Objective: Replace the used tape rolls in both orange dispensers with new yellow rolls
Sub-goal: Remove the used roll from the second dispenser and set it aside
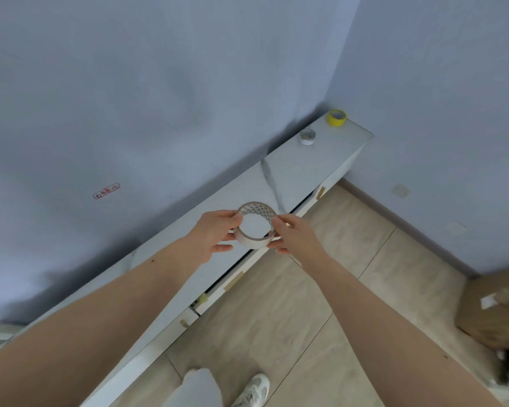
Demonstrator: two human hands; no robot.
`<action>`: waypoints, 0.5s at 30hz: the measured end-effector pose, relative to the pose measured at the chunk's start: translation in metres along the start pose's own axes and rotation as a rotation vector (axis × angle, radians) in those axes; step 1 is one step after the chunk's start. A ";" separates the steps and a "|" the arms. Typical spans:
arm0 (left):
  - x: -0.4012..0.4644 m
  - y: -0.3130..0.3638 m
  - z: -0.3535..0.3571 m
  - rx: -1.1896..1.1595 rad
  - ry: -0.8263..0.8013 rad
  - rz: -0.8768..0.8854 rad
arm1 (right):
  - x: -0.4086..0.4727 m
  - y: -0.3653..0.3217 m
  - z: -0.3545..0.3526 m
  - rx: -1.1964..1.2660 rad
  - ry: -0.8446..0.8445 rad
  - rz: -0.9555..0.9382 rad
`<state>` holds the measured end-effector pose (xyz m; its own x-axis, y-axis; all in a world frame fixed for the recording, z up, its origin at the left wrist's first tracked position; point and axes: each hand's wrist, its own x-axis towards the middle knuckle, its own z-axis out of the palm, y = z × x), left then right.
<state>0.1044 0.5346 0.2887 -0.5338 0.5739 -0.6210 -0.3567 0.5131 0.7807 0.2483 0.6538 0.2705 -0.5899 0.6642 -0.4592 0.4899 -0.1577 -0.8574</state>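
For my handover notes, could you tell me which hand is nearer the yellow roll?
Right hand; the yellow roll lies beyond it, left hand farther.

Red stamp (106, 191) on wall (130, 98): chars too blurred, unreadable.

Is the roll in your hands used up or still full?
Nearly used up: the white roll, pinched between left hand and right hand, is a thin ring with a wide open centre.
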 end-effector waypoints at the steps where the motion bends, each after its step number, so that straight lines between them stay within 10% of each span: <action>1: 0.006 0.005 0.008 0.007 -0.006 0.000 | 0.005 0.000 -0.008 0.003 0.009 0.002; 15: 0.132 0.098 0.079 0.049 -0.092 -0.010 | 0.125 -0.041 -0.100 0.004 0.121 0.037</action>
<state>0.0596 0.7106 0.2777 -0.4567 0.6234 -0.6346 -0.3229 0.5486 0.7712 0.2189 0.8162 0.2714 -0.4898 0.7410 -0.4595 0.5073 -0.1864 -0.8414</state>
